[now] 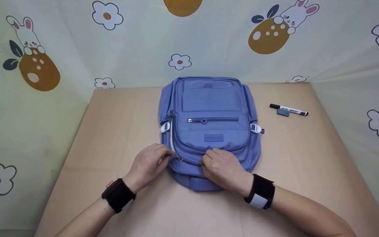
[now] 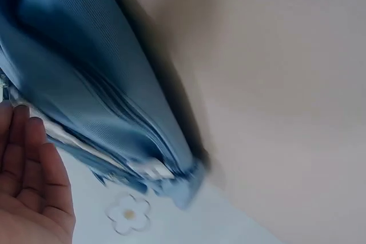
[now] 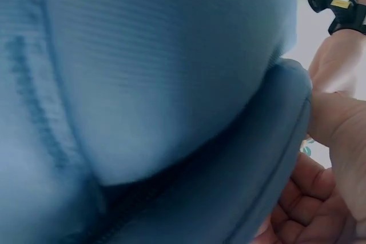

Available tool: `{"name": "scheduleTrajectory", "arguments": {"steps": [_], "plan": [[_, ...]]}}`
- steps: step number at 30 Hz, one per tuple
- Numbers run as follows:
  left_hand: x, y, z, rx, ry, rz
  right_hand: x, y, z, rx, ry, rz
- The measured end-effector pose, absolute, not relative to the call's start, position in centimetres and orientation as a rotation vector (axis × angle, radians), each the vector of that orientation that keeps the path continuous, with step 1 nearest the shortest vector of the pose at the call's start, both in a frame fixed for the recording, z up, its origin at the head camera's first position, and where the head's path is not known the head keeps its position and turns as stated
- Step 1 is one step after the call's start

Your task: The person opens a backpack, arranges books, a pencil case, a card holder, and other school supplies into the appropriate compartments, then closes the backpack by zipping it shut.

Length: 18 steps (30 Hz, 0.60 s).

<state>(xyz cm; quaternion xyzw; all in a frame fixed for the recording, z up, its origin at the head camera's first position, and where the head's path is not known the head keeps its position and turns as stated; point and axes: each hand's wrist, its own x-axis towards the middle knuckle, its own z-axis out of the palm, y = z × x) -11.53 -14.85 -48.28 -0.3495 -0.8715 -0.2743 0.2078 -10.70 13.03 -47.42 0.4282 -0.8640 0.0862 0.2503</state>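
Observation:
A blue backpack (image 1: 213, 98) lies front side up on the table, its bottom toward me. My left hand (image 1: 151, 161) is at its lower left corner, thumb and fingertips pinching the zipper pull (image 1: 177, 157) of the compartment that runs round the side. Above that pull the zipper shows a pale open strip (image 1: 172, 140). With curled fingers my right hand (image 1: 224, 168) grips the fabric at the lower front, just right of the zipper slider. In the right wrist view, the thumb (image 3: 337, 118) presses on a fold of blue cloth.
A black-and-white marker (image 1: 293, 110) and a small blue-grey block (image 1: 283, 113) lie right of the backpack. White side buckles (image 1: 255, 128) sit on the bag's sides. Patterned cloth (image 1: 137, 49) hangs behind and beside the tan table (image 1: 117, 121).

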Motion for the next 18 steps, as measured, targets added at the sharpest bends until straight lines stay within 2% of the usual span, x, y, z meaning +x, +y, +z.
{"name": "scheduleTrajectory", "arguments": {"steps": [7,13,18], "plan": [[-12.3,-15.9,-47.8,-0.839,-2.495,-0.753,-10.9,12.8,-46.7,1.196,-2.376,0.266],[-12.2,-15.6,-47.4,-0.843,-2.52,-0.766,-11.1,11.1,-45.8,1.225,-2.403,0.266],[-12.1,-15.5,-47.5,-0.876,-2.511,-0.772,-11.3,9.2,-45.5,1.207,-2.45,0.089]]}}
